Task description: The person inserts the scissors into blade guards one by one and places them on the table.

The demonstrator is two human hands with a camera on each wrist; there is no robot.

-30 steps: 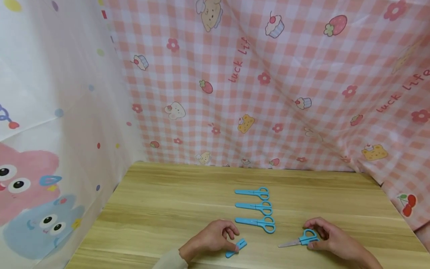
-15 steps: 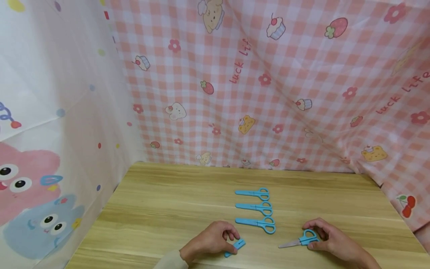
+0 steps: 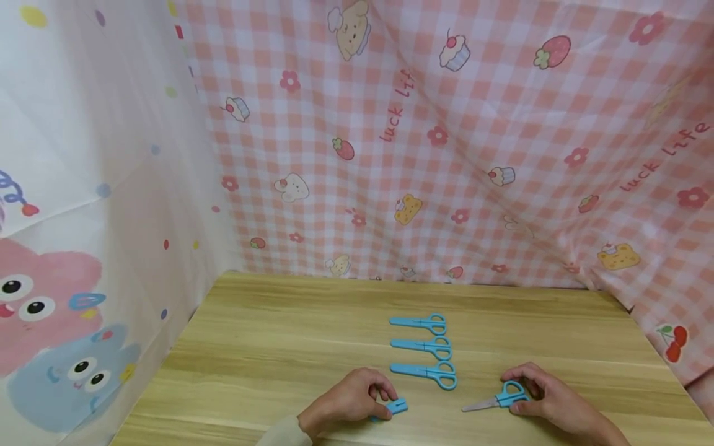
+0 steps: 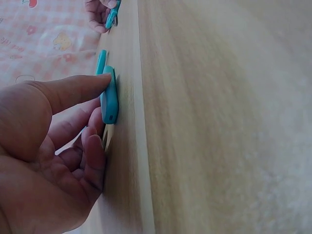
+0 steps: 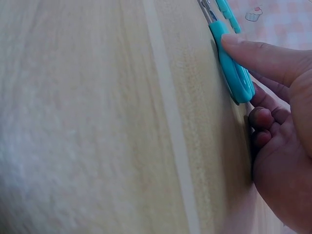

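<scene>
My left hand [image 3: 350,396] pinches a blue scissors blade cover [image 3: 398,406] between thumb and fingers, low over the wooden table. In the left wrist view the thumb presses on the side of the cover [image 4: 110,100]. To the right, my right hand [image 3: 552,399] grips a pair of small blue-handled scissors [image 3: 504,399] by the handles. Their bare metal blades [image 3: 478,406] are together and point left toward the cover, with a gap between. The right wrist view shows the thumb on the blue handle [image 5: 230,63], with the other fingers partly hidden behind it.
Three pairs of covered blue scissors lie in a column beyond the hands: a near pair [image 3: 424,371], a middle pair [image 3: 421,345] and a far pair [image 3: 418,323]. All point left on the wooden table [image 3: 268,347]. A pink checked cloth [image 3: 334,204] hangs behind.
The blade cover in my left hand has turned a little, its open end now lying more level and facing right. The right hand and its scissors have stayed almost still.
</scene>
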